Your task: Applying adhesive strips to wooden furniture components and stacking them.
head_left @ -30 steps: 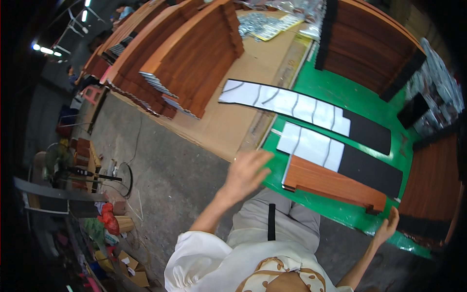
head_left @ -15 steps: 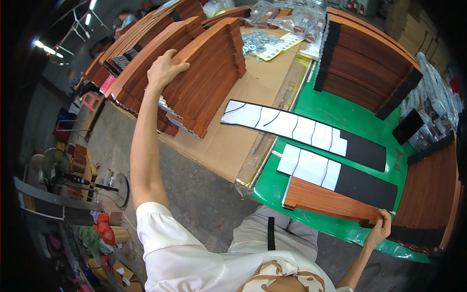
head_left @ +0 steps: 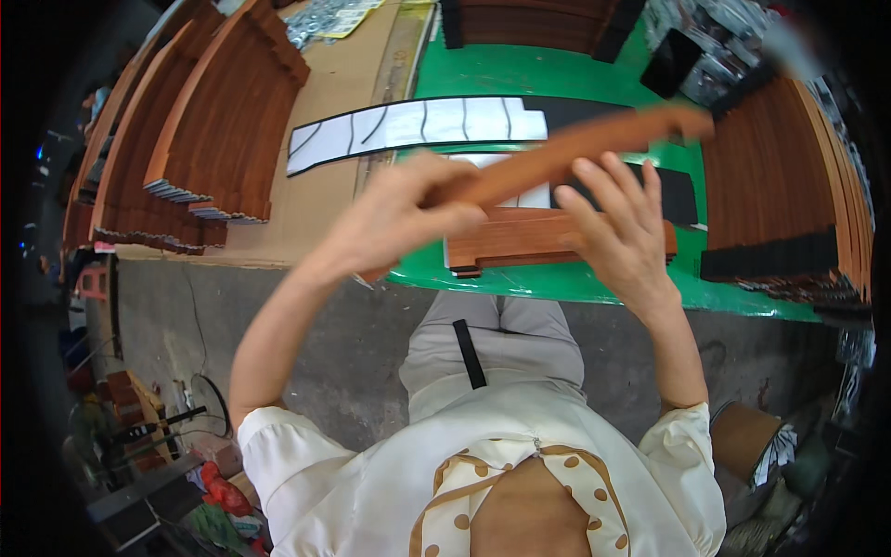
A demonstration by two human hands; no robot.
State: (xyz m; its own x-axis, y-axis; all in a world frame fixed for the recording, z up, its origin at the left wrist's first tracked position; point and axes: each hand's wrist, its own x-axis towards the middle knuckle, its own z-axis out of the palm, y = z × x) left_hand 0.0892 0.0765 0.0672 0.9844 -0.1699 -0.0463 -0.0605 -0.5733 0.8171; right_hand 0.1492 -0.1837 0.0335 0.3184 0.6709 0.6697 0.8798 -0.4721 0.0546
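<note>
A curved reddish-brown wooden slat hangs slantwise over the table, blurred by motion. My left hand grips its lower left end, thumb on the near side. Beneath the slat's middle, my right hand has its fingers spread; whether the fingertips touch the wood I cannot tell. Below them lies another wooden slat along the table's near edge. Behind that, the raised slat partly hides a black strip with white panels. Farther back stretches a longer black-edged strip with white panels, its right end plain black.
Stacked wooden slats stand at the left, at the right and at the back. Cardboard covers the left side beside the green tabletop. Loose metal pieces lie at the far left, a dark flat rectangle at the back right.
My left hand has come from the left stack to the middle, now carrying a slat. My right hand has left the lying slat's right end and risen, fingers apart. The view has shifted.
</note>
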